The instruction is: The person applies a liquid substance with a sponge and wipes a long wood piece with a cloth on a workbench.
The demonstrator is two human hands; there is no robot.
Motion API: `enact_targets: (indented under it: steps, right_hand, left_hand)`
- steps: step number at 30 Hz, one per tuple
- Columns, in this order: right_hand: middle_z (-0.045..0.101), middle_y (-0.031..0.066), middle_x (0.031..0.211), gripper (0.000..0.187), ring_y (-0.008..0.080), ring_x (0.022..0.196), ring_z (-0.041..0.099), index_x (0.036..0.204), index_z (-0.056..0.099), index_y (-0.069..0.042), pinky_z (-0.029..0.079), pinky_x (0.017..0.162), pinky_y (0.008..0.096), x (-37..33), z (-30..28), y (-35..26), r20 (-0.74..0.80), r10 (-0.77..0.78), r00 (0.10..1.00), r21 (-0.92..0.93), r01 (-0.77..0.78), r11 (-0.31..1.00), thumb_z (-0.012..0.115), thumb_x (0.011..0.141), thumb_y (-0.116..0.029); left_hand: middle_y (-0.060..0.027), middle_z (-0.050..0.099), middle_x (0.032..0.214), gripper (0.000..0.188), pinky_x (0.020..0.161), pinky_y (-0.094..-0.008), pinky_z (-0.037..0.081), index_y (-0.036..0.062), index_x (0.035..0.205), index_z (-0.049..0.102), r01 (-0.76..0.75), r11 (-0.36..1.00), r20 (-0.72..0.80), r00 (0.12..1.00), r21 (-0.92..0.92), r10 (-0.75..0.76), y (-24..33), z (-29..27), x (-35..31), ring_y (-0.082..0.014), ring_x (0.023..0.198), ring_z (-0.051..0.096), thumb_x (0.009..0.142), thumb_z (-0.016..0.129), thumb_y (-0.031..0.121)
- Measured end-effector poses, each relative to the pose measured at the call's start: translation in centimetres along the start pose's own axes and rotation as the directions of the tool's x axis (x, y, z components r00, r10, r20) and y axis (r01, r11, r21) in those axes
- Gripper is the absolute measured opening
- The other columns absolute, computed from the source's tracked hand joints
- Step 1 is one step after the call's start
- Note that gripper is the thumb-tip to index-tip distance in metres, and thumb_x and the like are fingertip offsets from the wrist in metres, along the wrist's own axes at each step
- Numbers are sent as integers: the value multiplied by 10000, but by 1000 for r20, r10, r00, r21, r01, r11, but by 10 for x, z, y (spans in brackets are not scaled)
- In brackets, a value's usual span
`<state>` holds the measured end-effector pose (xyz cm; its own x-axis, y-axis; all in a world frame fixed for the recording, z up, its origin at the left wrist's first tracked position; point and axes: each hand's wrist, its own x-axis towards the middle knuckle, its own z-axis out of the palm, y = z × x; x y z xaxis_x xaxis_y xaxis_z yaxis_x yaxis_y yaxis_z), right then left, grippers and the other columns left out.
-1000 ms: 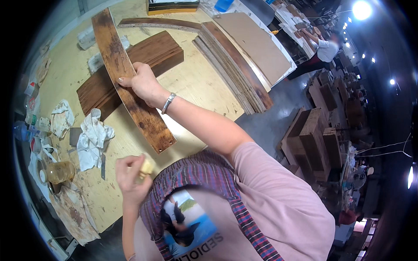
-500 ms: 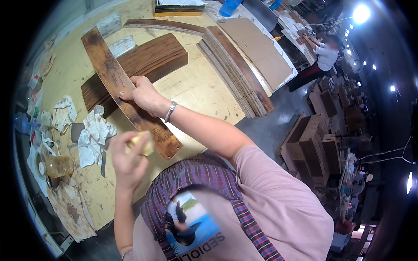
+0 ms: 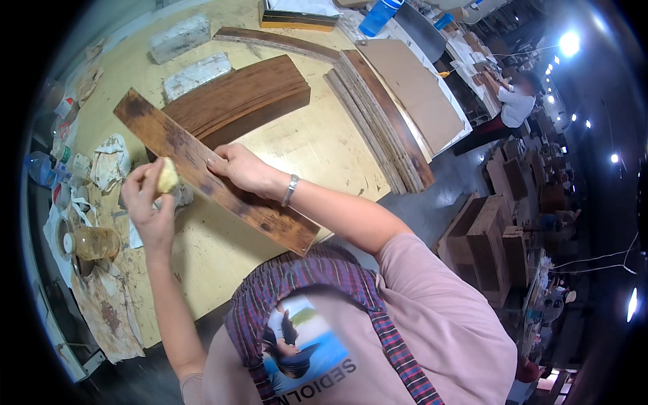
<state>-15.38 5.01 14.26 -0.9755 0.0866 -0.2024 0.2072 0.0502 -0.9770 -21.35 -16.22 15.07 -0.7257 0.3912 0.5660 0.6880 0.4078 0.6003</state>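
My right hand [image 3: 248,171] grips a long, slightly curved brown board [image 3: 177,140] near its middle, thumb on the face. The board is tilted and held up over the table, with dark blotches along it. My left hand [image 3: 145,214] pinches a pale yellow sponge [image 3: 168,178] beside the board's left edge; whether they touch I cannot tell. Beyond the board lies a stack of dark brown curved boards [image 3: 246,98], partly covered by it. A white stained rag [image 3: 135,233] is mostly hidden behind my left hand.
On the left of the table [image 3: 290,145] are a jar of amber liquid [image 3: 96,243], another rag [image 3: 110,164] and plastic bottles [image 3: 40,169]. Wrapped blocks [image 3: 196,75] and a curved strip [image 3: 277,44] lie farther back. More boards [image 3: 378,121] are stacked right. A person [image 3: 514,104] works beyond.
The board has swung, its far end lower and leftward, its near end to the right. My left hand has moved up and left with the sponge.
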Motion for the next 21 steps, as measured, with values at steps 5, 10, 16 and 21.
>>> enact_targets:
  steps: [5,10,16,21]
  right_hand:
    - [679,102,910,320,138,845,584,1052,646,72,488,801,319,-14,-7,-6,39,37,999,-65,-34,997,559,989,-230]
    - [646,85,845,320,137,806,548,1017,635,55,469,755,320,-36,-23,-2,71,73,995,-246,-53,968,564,983,-255]
    - [669,171,843,365,189,795,589,1012,634,89,484,773,357,-64,-44,6,119,79,990,-286,-42,957,563,978,-268]
    - [631,150,782,318,172,770,551,978,626,68,477,754,360,-84,-57,9,155,56,986,-331,-2,943,556,977,-242]
  left_hand:
    - [-105,557,1143,496,957,-414,425,117,1172,716,-333,940,175,923,-78,342,49,18,-45,-295,1096,519,684,657,43]
    - [-87,558,1114,465,907,-418,429,119,1196,711,6,1000,-24,1000,-8,-6,-1,3,-12,-261,1050,513,741,670,31]
    - [-94,560,1116,497,924,-364,434,92,1224,697,-147,988,25,989,50,146,10,-7,-21,-254,1064,510,751,604,-29]
    - [-98,549,1107,563,948,-339,438,105,1273,678,-37,999,-52,998,38,39,-28,-26,-2,-254,1054,533,743,582,-58]
